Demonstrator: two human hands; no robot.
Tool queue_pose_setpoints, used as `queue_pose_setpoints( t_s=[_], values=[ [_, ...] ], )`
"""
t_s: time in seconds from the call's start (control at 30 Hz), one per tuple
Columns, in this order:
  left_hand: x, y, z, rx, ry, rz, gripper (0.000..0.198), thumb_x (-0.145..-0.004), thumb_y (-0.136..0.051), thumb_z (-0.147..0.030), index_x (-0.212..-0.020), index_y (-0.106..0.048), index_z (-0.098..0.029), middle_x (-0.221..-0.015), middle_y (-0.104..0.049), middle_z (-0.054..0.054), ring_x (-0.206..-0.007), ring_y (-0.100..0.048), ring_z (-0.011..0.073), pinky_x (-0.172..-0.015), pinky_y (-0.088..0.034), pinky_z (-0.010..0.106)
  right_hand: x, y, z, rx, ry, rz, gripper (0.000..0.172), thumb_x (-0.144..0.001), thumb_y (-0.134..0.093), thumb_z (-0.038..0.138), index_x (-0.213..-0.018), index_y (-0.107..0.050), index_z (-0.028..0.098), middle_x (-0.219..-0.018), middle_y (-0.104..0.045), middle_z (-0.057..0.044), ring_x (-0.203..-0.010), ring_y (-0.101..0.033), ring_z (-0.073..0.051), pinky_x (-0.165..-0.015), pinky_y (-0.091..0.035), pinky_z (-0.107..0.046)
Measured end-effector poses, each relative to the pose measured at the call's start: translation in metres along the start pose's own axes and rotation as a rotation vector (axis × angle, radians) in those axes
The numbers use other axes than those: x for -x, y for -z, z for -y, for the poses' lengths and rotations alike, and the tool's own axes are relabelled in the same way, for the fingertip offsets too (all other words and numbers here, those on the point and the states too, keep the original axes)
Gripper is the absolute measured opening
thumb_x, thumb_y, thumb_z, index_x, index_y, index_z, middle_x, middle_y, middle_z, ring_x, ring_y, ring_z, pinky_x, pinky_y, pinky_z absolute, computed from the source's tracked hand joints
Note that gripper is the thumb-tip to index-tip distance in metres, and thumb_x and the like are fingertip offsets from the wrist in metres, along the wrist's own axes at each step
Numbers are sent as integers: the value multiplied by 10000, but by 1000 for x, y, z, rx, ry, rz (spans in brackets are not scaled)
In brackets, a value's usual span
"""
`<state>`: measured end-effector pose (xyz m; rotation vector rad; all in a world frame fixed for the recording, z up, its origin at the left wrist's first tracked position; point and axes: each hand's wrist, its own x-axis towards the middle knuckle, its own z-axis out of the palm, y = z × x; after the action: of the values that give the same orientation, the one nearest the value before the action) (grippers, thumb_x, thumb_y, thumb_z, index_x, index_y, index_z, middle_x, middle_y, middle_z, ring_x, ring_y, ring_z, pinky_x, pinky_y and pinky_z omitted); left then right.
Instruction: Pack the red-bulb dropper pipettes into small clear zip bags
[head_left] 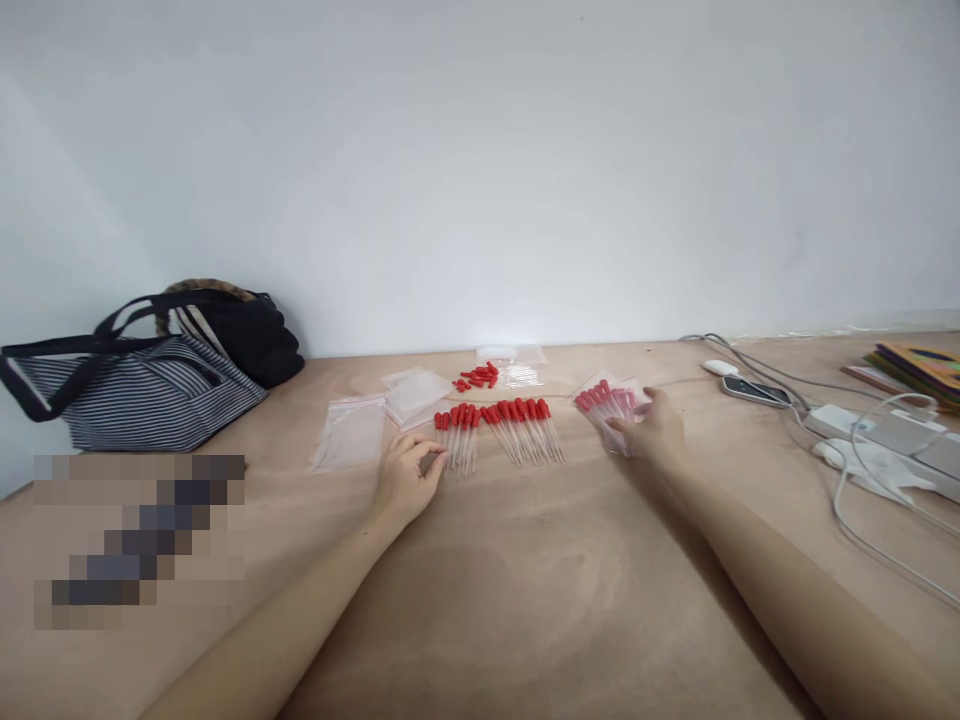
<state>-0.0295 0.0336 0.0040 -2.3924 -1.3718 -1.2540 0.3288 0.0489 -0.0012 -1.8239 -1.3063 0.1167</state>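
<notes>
Two groups of plastic droppers with red rubber bulbs, a left group [463,440] and a right group [523,428], lie fanned side by side on the wooden table. My left hand [409,475] rests at the left edge of the left group. Its thumb and index finger curl together, and whatever lies between their tips is hidden. Farther right, my right hand [654,428] touches the right side of a clear zip bag [604,405] with several red-topped droppers inside. Thumb and index finger there are spread apart, the thumb over the bag.
Loose red bulbs [476,377] and clear tubes [523,374] lie behind the droppers. Flat zip bags [349,432] are at left, near a striped bag [165,390]. At right are a phone [756,391], cables, a power strip [840,424] and booklets [919,368].
</notes>
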Motion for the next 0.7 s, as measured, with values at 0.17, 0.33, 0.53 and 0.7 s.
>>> queue_pose_setpoints(
  t_s=[0.17,0.33,0.53,0.7],
  values=[
    [0,-2,-6,-76,17,55,95,-754,-535,-208,-694,-608,-200,-760,-605,32,-788,-553,213,-730,-445,342,8,3,9,357,43,-46,743,-669,-570,497,-1248,-328,98,-1044,-510,-185,-842,-558,-289,-614,-414,-341],
    [-5,3,-3,-232,198,113,108,-765,-522,-260,-719,-594,-194,-772,-601,35,-798,-558,210,-733,-447,314,18,5,18,520,200,-206,486,-758,-474,442,-1160,-441,171,-1041,-473,-129,-795,-533,-233,-523,-336,-269],
    [-20,24,36,-539,533,172,344,-804,-425,-345,-1038,-568,-137,-1114,-532,157,-1075,-441,341,-860,-358,445,39,-8,28,472,508,-207,316,-771,-475,331,-1047,-542,192,-1045,-492,-97,-734,-502,-167,-492,-271,-230],
    [-23,36,65,-647,700,369,476,-769,-439,-425,-969,-605,-26,-957,-604,245,-903,-557,384,-720,-434,434,50,-20,32,441,636,-167,265,-770,-462,270,-995,-569,182,-1032,-522,-94,-701,-501,-150,-500,-277,-232]
  ],
)
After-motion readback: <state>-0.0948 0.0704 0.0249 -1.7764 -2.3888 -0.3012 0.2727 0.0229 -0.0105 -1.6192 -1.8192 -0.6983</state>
